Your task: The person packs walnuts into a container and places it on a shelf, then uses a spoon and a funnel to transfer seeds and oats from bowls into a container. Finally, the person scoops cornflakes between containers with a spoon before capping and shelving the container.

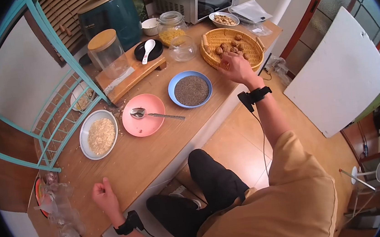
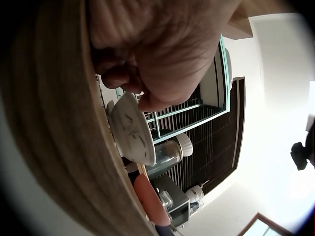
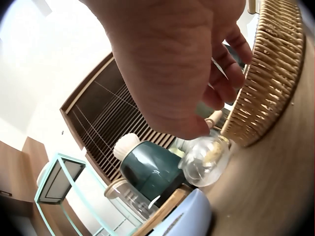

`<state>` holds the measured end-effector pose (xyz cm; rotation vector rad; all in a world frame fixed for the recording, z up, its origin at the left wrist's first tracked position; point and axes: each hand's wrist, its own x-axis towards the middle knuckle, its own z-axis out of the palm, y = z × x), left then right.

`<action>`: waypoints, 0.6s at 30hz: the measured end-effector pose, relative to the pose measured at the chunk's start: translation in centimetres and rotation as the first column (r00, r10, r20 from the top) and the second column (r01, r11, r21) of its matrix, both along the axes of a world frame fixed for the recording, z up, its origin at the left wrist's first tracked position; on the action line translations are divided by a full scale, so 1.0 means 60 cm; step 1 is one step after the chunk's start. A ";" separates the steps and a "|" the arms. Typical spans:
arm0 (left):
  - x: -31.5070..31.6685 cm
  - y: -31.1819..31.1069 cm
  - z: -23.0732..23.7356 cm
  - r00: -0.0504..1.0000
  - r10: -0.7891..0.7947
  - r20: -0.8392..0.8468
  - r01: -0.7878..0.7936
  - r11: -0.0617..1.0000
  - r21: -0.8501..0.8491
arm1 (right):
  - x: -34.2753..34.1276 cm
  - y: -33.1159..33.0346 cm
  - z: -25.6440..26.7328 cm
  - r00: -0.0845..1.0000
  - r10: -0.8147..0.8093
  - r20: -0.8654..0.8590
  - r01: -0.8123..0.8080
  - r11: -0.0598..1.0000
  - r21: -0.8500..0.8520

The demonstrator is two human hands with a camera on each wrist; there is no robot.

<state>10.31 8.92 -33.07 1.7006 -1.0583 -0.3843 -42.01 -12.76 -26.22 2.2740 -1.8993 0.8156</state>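
My right hand reaches over the near rim of a round wicker basket. Its loosely bent fingers hang at the rim in the right wrist view, beside the woven wall, with nothing seen between them. Several walnuts lie in the basket just beyond the fingertips. At the near left of the wooden table, my left hand rests with its fingers loosely curled and holds nothing. The nearest dish to it is a bowl of oat flakes, whose flower-patterned outside shows in the left wrist view.
A pink plate carries a metal spoon. Beside it stands a blue bowl of dark seeds. Behind are a clear glass cup, a jar of yellow pieces, a wooden stand and a bowl of nuts. A turquoise rack stands left.
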 end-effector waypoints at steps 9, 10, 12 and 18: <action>0.009 -0.002 -0.004 1.000 0.021 0.012 -0.020 0.999 -0.029 | -0.018 -0.021 -0.027 0.996 0.077 0.050 -0.077 0.997 0.011; 0.010 -0.002 -0.004 1.000 0.014 -0.009 -0.014 0.999 -0.049 | -0.022 -0.023 -0.032 0.995 0.093 0.030 -0.093 0.996 0.009; 0.010 -0.006 -0.007 1.000 -0.006 -0.027 0.004 0.997 -0.074 | -0.029 -0.031 -0.051 0.995 0.075 0.059 -0.076 0.997 0.017; 0.010 -0.004 -0.003 1.000 0.008 -0.021 -0.010 0.996 -0.091 | -0.019 -0.022 -0.045 0.998 0.008 -0.058 -0.002 0.996 0.088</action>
